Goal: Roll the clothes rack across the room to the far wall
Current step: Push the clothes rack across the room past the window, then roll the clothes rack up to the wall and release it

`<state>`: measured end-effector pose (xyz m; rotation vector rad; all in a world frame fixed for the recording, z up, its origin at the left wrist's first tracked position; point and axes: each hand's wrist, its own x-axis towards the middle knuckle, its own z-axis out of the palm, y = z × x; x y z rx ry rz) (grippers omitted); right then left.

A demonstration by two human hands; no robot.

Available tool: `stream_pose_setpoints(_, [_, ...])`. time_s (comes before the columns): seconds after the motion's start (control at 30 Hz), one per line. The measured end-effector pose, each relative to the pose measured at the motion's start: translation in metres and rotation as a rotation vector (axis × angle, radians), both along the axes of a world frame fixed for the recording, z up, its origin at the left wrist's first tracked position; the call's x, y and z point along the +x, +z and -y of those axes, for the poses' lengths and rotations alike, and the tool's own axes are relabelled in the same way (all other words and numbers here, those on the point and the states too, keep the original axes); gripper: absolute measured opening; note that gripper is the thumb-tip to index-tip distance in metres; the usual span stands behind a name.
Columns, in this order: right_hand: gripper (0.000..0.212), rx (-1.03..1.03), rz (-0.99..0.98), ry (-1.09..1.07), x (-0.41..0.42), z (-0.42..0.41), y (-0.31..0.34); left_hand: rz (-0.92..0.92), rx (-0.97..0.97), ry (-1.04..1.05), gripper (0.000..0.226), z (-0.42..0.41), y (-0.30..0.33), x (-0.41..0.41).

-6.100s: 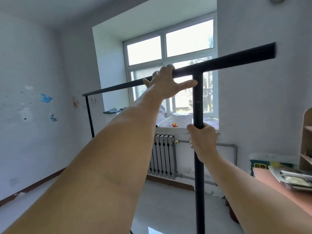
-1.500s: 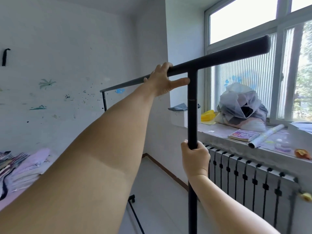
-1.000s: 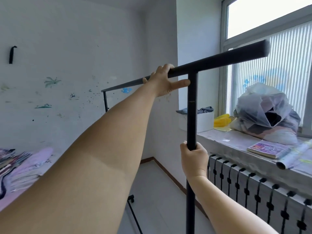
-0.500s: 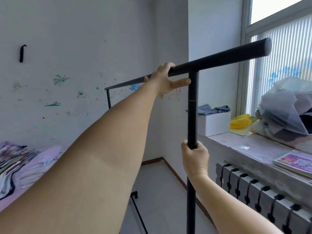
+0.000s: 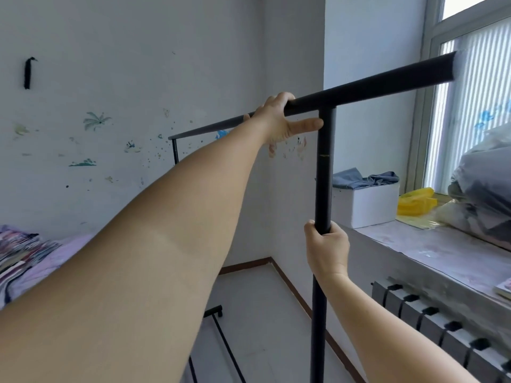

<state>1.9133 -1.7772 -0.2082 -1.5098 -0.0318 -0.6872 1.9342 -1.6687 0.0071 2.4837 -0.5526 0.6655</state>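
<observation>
The black metal clothes rack (image 5: 370,88) fills the middle of the head view, bare of clothes. Its top bar runs from upper right to a far upright near the left wall. My left hand (image 5: 279,121) is closed over the top bar just left of the near upright, thumb pointing at the post. My right hand (image 5: 326,248) grips the near upright (image 5: 323,167) at about waist height. A base rail and one black caster (image 5: 218,310) show on the floor below my left arm.
A stained white wall (image 5: 124,78) stands ahead with the corner just right of the rack. A window sill (image 5: 431,252) at right holds a white box, yellow bag and bulky plastic bag, with a radiator (image 5: 442,324) beneath. Folded bedding (image 5: 25,250) lies at left.
The view has swung left and the rack has come closer to the window-side corner; the sill and radiator have slid right. Both hands hold the same spots on the rack.
</observation>
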Motion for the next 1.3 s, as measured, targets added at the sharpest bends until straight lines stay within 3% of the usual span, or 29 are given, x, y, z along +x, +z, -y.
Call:
stream_pose_setpoints(0.23, [0.036,-0.001,0.008,0.038,0.056,-0.007,-0.001,0.049,0.011,0.066,0.069,-0.01,-0.004,0.058])
stream_pose_setpoints(0.7, [0.033,0.024,-0.005,0.146,0.177,0.048,0.0,0.071,0.047,0.18,0.077,0.046,-0.003,0.168])
stream_pose_setpoints(1.3, [0.026,0.021,-0.062,0.336,0.339,0.107,0.003,0.09,0.031,0.329,0.071,0.106,-0.003,0.315])
